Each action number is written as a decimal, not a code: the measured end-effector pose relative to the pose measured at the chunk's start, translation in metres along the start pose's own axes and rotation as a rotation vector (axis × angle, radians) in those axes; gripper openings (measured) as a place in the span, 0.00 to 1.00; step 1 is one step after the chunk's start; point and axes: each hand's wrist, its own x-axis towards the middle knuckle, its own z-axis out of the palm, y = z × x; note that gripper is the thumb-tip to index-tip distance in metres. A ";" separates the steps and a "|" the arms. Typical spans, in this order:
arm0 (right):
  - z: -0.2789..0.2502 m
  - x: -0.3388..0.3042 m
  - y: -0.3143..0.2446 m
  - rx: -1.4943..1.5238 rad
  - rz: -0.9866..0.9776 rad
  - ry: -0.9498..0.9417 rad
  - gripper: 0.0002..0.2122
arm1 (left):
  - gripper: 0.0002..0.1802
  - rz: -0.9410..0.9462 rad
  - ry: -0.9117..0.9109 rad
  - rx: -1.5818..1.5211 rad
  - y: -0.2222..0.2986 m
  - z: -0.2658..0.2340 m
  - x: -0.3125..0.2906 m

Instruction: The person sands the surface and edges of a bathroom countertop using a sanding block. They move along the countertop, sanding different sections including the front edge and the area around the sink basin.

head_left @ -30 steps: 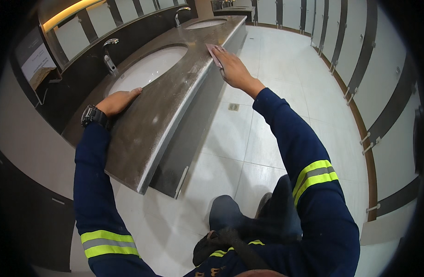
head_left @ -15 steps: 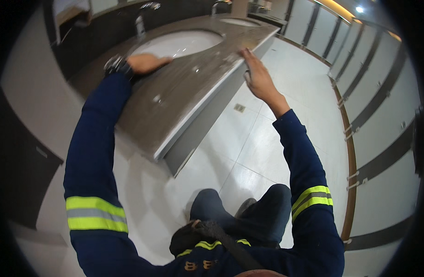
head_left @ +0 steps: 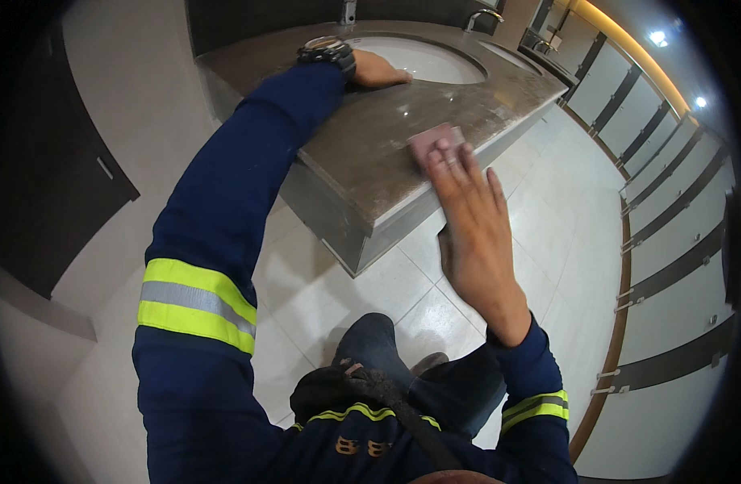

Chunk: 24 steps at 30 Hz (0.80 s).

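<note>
A brown stone countertop (head_left: 362,137) with a pale, worn front edge stretches before me. My left hand (head_left: 378,69), with a black watch at the wrist, leans on it beside the rim of the white oval sink (head_left: 435,64); part of its fingers is hidden. Under the fingertips of my right hand (head_left: 471,218) is a reddish-brown piece of sandpaper (head_left: 432,140), pressed flat near the counter's front edge. The right fingers lie stretched out along it.
Chrome faucets (head_left: 485,16) stand behind the basins, and a second sink (head_left: 511,56) lies farther along. A grey panel (head_left: 338,218) hangs below the counter's near end. Pale floor tiles (head_left: 548,194) run to a row of cubicle doors (head_left: 669,298) at right. A dark door (head_left: 48,169) is at left.
My right hand has drawn back along the front edge toward the counter's near corner, and the sandpaper now shows beneath it. My left hand stays by the sink while the view has shifted.
</note>
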 end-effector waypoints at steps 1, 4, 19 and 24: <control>0.002 -0.001 -0.004 0.018 0.044 0.013 0.36 | 0.51 -0.015 -0.001 0.002 0.005 0.001 -0.001; 0.000 0.000 -0.042 0.135 0.012 0.038 0.37 | 0.47 -0.087 -0.038 0.005 0.016 -0.008 -0.014; 0.027 -0.002 -0.017 0.252 -0.107 0.185 0.40 | 0.54 -0.029 -0.069 0.026 -0.028 0.003 0.009; 0.056 0.005 0.210 0.108 0.183 0.325 0.42 | 0.52 -0.011 -0.077 -0.001 0.003 0.000 0.013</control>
